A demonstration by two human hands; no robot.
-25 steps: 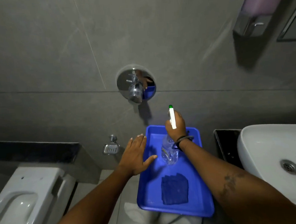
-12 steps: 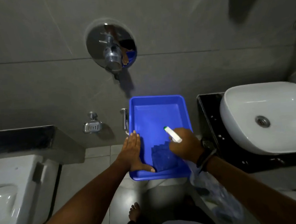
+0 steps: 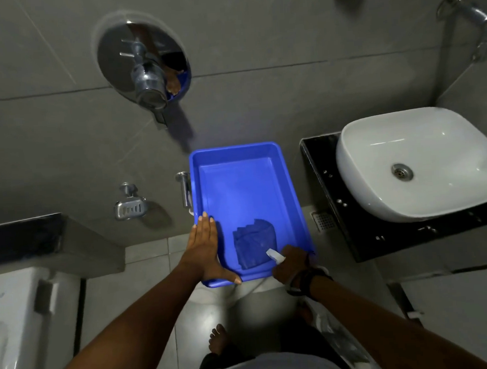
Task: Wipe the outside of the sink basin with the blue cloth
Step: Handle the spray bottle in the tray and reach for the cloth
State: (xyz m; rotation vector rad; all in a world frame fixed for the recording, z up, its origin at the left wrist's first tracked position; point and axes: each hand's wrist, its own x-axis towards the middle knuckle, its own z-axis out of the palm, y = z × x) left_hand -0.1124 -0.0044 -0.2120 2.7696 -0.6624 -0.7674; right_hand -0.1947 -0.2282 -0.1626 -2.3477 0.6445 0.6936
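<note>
Lower now, my right hand (image 3: 291, 264) has brought the spray bottle (image 3: 275, 254) to the tray's (image 3: 290, 198) near right corner.
Fingers stay wrapped around the bottle, left hand (image 3: 207, 249) flat and open on the rim; reaching for the blue cloth (image 3: 254, 245) one-handed, I could tip the tray.

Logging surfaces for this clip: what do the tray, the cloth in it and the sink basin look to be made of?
Tray: likely moulded plastic, uniform blue with a soft sheen and rounded rim. Blue cloth: matte woven or microfibre fabric, folded with creases. Sink basin: probably glazed ceramic, white and glossy with sharp highlights, and a metal drain.
</note>
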